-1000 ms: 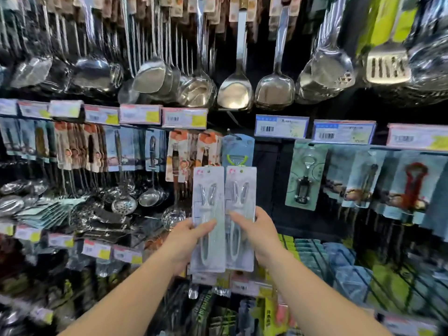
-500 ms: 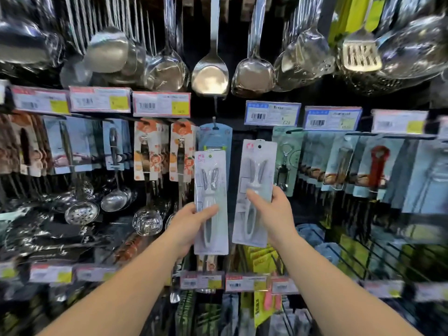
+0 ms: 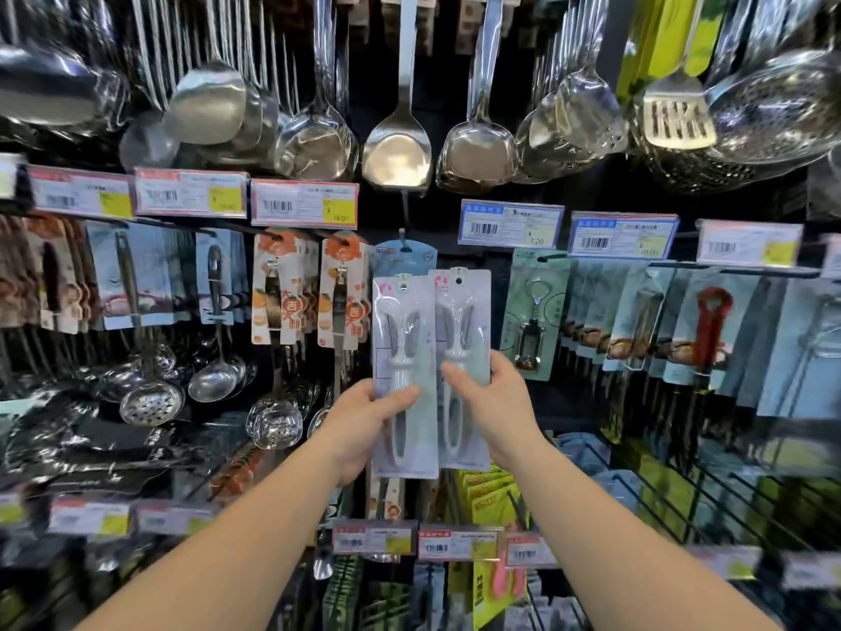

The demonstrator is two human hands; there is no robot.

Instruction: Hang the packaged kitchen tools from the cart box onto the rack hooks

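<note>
Two packaged kitchen tools are held up side by side in front of the rack. The left package (image 3: 404, 357) is a pale card with a clear blister over a white-handled tool with a forked metal head; its hang hole is at the top edge. The right package (image 3: 460, 339) is of the same kind, sits slightly higher, and its left edge lies behind or against the right edge of the left package; which overlaps cannot be told for certain.

The left hand (image 3: 364, 425) grips the left package at its lower half, thumb across the front, fingers closed around the back. The right hand (image 3: 493, 403) grips the right package at mid-height, thumb on the front, fingers closed behind the card. Both forearms are bare and reach up from the lower edge of the view.

Directly behind the tops of the two packages hangs a blue package (image 3: 402, 259) on a rack hook (image 3: 403, 220). Neither held package is on a hook.

To the left hang orange-printed cards (image 3: 339, 289). To the right hangs a green card holding a bottle opener (image 3: 530, 321), and further right a red opener (image 3: 710, 321). Price labels (image 3: 304, 203) run along the rail above. Steel ladles and turners (image 3: 397, 152) hang in the top row. Perforated skimmers (image 3: 150, 400) hang at lower left.
</note>
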